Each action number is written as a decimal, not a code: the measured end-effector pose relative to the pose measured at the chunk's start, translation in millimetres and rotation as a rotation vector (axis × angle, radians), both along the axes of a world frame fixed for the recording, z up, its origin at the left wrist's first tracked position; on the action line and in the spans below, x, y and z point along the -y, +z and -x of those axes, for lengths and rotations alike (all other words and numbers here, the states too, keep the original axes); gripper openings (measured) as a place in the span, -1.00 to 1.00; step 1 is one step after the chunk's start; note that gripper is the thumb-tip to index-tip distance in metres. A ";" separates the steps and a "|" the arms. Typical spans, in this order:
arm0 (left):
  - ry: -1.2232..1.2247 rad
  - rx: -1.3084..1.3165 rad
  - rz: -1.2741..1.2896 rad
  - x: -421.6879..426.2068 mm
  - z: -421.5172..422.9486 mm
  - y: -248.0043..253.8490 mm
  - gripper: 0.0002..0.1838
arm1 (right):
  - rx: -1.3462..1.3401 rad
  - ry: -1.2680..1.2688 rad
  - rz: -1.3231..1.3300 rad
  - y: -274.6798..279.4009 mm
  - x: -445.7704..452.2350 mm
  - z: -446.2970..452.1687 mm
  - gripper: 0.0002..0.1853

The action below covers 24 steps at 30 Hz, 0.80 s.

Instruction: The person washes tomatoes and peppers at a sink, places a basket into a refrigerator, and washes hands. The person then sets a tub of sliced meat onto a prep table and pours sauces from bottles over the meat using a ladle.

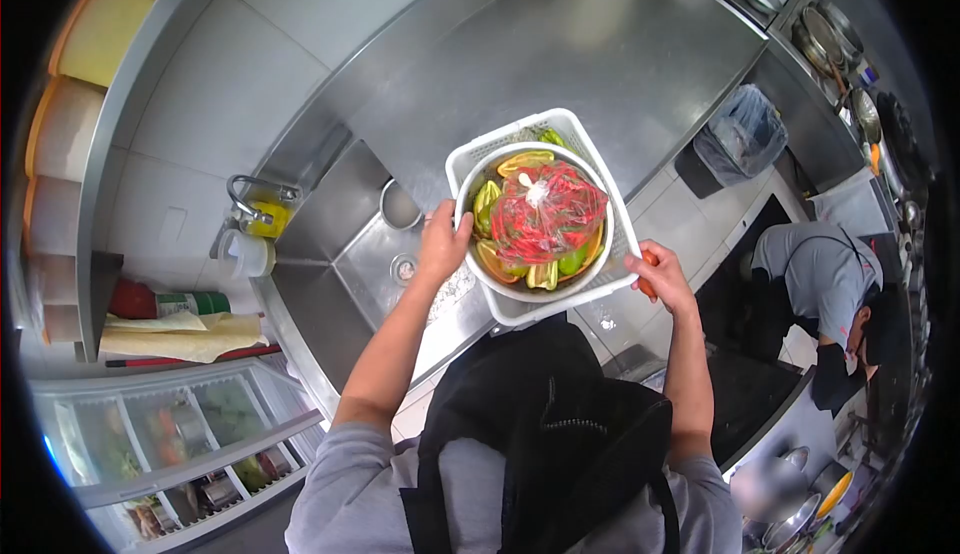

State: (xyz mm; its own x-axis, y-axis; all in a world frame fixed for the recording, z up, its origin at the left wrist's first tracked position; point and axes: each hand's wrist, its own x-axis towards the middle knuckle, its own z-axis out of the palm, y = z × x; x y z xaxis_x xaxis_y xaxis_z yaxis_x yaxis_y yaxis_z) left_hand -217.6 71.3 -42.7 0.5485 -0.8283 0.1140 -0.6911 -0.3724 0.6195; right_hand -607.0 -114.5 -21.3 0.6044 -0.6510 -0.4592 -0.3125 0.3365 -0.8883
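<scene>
A white plastic basket (622, 222) is held up between my hands, over the edge of the sink and counter. Inside it sits a round white bowl (478, 272) with cut green and orange peppers (543, 274) around a clear knotted bag of something red (550, 214). My left hand (444, 242) is closed on the left rim of the basket and bowl. My right hand (662, 276) grips the basket's lower right corner, with a small orange-red object (648, 272) at its fingers.
Below is a steel sink (350, 254) with a faucet (262, 194) and a round metal container (400, 204). A steel counter (520, 54) stretches ahead. A lined bin (742, 134) and a bending person (815, 274) are at right. A glass-topped fridge (180, 434) is lower left.
</scene>
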 end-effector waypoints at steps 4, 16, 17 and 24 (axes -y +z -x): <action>0.155 0.122 0.064 -9.3 17.2 -26.4 -0.47 | 0.018 -0.006 -0.005 -8.1 -4.5 -3.6 -0.65; 0.027 -0.743 -0.012 -85.4 72.2 -36.3 -0.53 | 0.079 0.162 0.042 -24.4 47.2 -33.0 -0.69; 0.052 -0.927 0.022 -82.3 72.8 -36.9 -0.54 | 0.079 0.211 0.066 -25.5 54.2 -34.4 -0.69; 0.134 -1.250 0.233 -94.6 88.6 -15.9 -0.60 | 0.104 0.268 -0.074 -23.5 55.8 -40.7 -0.72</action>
State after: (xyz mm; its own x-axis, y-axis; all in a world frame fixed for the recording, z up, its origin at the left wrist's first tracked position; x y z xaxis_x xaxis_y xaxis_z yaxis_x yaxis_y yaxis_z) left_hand -306.2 165.9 -58.6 0.4645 -0.7887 -0.4028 0.4406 -0.1887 0.8777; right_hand -566.3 -170.3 -44.8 0.7966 -0.4285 -0.4263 -0.3079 0.3193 -0.8962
